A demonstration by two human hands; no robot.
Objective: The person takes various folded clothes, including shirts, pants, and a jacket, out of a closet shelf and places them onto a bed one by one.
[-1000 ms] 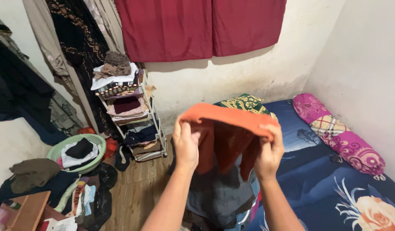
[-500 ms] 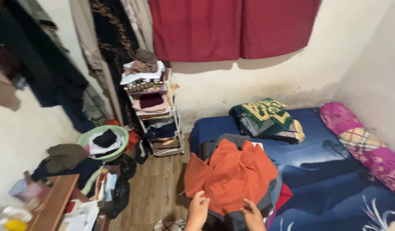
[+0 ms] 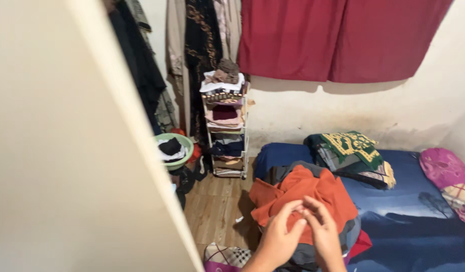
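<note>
Since half a second ago both hands have risen and met over the orange garment, and a pale door panel now fills the left of the view.

Left hand and right hand hover just above the cloth, fingertips touching one another, fingers loosely curled; whether they pinch any fabric I cannot tell; the orange garment lies crumpled on top of a grey clothes pile at the edge of the blue bed; a folded green patterned cloth sits behind it near the wall; a white rack stacked with clothes stands on the wooden floor, beside a green basin; red curtains hang above.
</note>
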